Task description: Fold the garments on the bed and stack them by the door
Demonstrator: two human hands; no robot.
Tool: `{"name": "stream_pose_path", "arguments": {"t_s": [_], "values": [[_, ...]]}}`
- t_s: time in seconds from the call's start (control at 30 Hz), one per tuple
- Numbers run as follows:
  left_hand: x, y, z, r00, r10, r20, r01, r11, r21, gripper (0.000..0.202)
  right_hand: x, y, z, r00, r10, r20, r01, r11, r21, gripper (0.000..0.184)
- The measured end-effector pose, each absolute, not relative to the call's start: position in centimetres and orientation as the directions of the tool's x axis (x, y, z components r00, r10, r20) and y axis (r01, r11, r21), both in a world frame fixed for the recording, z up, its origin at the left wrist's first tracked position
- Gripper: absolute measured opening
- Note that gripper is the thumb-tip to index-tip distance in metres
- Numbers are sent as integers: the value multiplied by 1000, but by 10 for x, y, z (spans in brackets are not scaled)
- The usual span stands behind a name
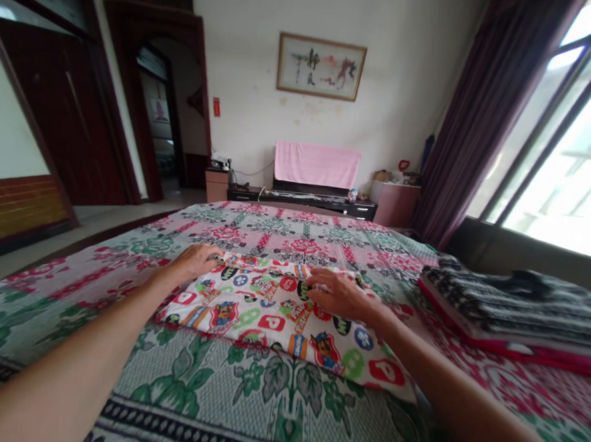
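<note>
A white cloth (274, 316) printed with cartoon dogs, paw marks and red badges lies folded on the bed in front of me. At its far left corner, my left hand (199, 262) has its fingers curled onto the edge. My right hand (340, 294) rests over the right part of the cloth, its fingers pointing left and bent round a bit of the fabric. Its fingertips are partly hidden in the print. The near edge of the cloth lies loose, with its right corner stretching toward my right forearm.
A flowered bedspread (175, 380) covers the bed. To the right sits a folded black-and-white striped blanket (511, 301) on pink-red bedding. Beyond the bed, a pink cloth (316, 163) hangs over something on a low black cabinet (247, 196). A purple curtain (486, 119) borders the window.
</note>
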State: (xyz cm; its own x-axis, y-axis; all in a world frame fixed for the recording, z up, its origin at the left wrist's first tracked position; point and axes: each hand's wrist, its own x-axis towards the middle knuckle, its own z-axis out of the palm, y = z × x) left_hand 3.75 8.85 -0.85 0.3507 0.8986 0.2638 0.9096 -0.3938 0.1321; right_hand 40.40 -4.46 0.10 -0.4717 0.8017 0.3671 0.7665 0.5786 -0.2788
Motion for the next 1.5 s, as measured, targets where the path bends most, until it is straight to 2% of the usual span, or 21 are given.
{"name": "stream_pose_path", "arguments": {"t_s": [0.1, 0.27, 0.37, 0.5, 0.63, 0.77, 0.87, 1.0, 1.13, 1.2, 1.3, 1.4, 1.5], "values": [[40, 86, -7, 387, 888, 248, 905, -418, 83, 43, 400, -45, -8, -515, 792, 329, 758, 600, -258, 24], [41, 84, -5, 380, 897, 225, 899, -415, 138, 45, 404, -42, -16, -468, 825, 317, 804, 546, -235, 31], [40, 87, -8, 435, 868, 241, 876, -469, 109, 42, 404, -43, -15, -442, 839, 318, 816, 523, -247, 35], [39, 91, -12, 440, 842, 312, 880, -474, 37, 40, 399, -49, -4, -429, 834, 348, 807, 527, -268, 30], [38, 90, -11, 429, 828, 360, 885, -466, 18, 41, 393, -54, 5, -399, 832, 386, 814, 515, -268, 26], [37, 86, -12, 505, 801, 322, 849, -528, -18, 42, 395, -53, 3, -422, 830, 365, 812, 525, -256, 26], [38, 84, -11, 486, 821, 300, 860, -510, 3, 41, 398, -52, -1, -472, 807, 356, 784, 568, -249, 28], [43, 83, -4, 351, 861, 368, 915, -400, 62, 40, 400, -51, -2, -403, 818, 409, 801, 532, -275, 33], [51, 85, -2, 372, 829, 417, 894, -441, 79, 46, 403, -49, 1, -423, 789, 445, 780, 567, -265, 19], [54, 86, -5, 440, 821, 365, 864, -497, 77, 49, 407, -49, 6, -430, 807, 406, 791, 553, -262, 16], [57, 85, -12, 526, 830, 186, 836, -545, 67, 53, 416, -52, 18, -413, 858, 305, 814, 498, -299, 15], [58, 85, -18, 495, 869, 11, 868, -495, 41, 60, 419, -58, 27, -447, 881, 154, 820, 472, -324, 14], [58, 87, -20, 446, 893, -64, 895, -446, 22, 63, 417, -60, 27, -487, 872, 41, 831, 477, -284, 17]]}}
